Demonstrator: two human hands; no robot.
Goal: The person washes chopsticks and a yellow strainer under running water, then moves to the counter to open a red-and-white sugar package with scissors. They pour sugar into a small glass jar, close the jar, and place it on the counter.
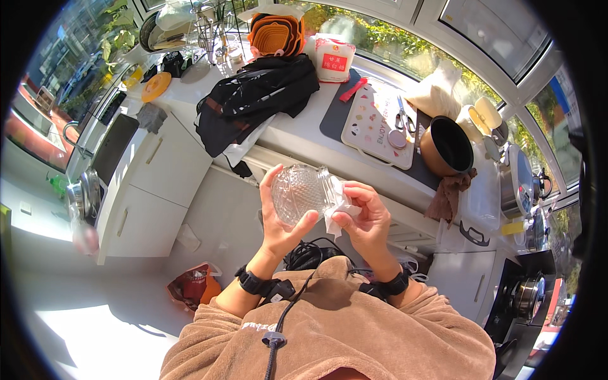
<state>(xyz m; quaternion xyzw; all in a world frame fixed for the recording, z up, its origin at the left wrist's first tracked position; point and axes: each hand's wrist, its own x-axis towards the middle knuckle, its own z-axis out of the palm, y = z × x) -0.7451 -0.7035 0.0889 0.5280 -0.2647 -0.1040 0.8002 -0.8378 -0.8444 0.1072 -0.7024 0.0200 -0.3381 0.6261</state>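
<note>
My left hand [280, 223] grips a clear glass jar [299, 192] with a dimpled pattern, thumb and fingers spread round its body. The jar lies tilted on its side, its mouth to the right. Between the fingers and thumb of my right hand [368, 211] is a crumpled white tissue [341, 209], pressed against the jar's mouth and neck. Beyond the hands, on the counter, a patterned cutting board [373, 123] carries scissors [403, 116] and a small round lid [397, 139].
A dark cloth garment [256, 99] hangs over the counter edge. Right of the board are a brown pot [446, 145], a brown rag [449, 197] and a clear plastic tray [480, 199]. An orange bag [194, 287] stands on the floor, left. A stove with a pot [528, 297] is at the right.
</note>
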